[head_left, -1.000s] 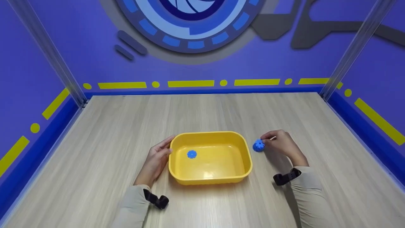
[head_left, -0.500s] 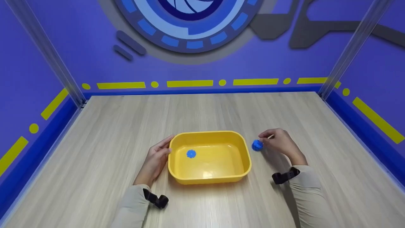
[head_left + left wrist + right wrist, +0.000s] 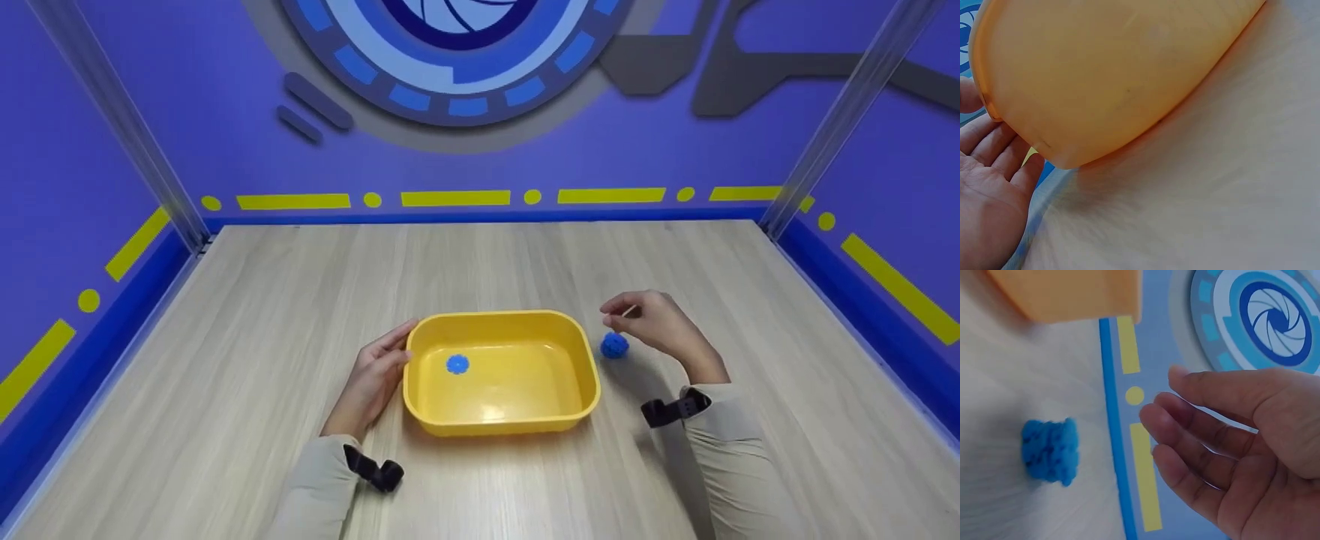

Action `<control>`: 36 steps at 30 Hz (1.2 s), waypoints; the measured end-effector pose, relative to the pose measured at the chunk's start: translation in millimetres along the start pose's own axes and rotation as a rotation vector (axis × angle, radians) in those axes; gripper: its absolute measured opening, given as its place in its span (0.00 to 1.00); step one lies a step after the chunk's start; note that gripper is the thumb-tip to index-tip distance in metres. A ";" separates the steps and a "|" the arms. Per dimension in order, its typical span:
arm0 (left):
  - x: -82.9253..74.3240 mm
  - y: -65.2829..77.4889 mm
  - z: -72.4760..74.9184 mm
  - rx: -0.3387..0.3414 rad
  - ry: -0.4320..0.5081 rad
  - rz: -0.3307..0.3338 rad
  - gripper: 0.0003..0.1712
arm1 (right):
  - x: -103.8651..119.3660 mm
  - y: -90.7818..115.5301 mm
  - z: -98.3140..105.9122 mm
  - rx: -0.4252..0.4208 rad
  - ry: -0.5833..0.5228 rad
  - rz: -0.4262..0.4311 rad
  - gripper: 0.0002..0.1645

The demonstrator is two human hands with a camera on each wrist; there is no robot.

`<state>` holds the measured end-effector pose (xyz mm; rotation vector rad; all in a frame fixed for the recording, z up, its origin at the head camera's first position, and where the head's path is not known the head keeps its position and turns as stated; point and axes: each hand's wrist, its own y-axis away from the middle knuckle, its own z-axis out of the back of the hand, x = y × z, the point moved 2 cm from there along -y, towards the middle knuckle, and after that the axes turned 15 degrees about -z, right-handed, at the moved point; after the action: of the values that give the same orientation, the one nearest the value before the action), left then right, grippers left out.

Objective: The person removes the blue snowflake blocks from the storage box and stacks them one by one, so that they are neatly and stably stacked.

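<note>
A yellow plastic tub (image 3: 502,426) stands on the table, and my left hand (image 3: 369,386) grips its left rim with the thumb over the edge and the fingers along the outer wall. In the left wrist view, the tub's side (image 3: 1100,79) fills the top. One flat blue notched disc (image 3: 457,364) lies inside the tub, towards the left. Just right of the tub, a small stack of blue notched discs (image 3: 614,346) stands on the table. My right hand (image 3: 656,326) hovers over that stack, fingers loosely bent and holding nothing; the right wrist view shows a gap between the fingertips and the stack (image 3: 1050,451).
The pale wooden tabletop (image 3: 480,270) reaches back to a blue-purple panel (image 3: 420,161) with yellow markings. Side panels stand at the left and right. A black wrist camera (image 3: 373,469) sits on the left cuff, another wrist camera (image 3: 675,409) on the right.
The fingers of my right hand have come off the blue disc stack, and the hand has risen slightly away and to the left. My left hand and the tub stay put.
</note>
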<state>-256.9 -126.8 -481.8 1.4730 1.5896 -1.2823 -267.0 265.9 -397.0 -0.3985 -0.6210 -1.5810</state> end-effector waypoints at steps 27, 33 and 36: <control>2.2 0.6 0.8 0.015 0.000 -0.004 0.33 | 113.9 -16.0 -63.5 0.318 0.245 0.297 0.19; 2.8 0.7 -0.7 0.003 0.019 -0.012 0.33 | 126.8 -20.2 -86.6 0.382 0.273 0.312 0.20; 2.2 0.5 -1.5 0.003 0.027 -0.017 0.34 | 132.5 -22.9 -97.1 0.419 0.284 0.317 0.21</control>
<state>-256.6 -124.6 -483.5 1.4876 1.6216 -1.2799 -294.0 102.2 -398.7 0.0437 -0.6151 -1.1405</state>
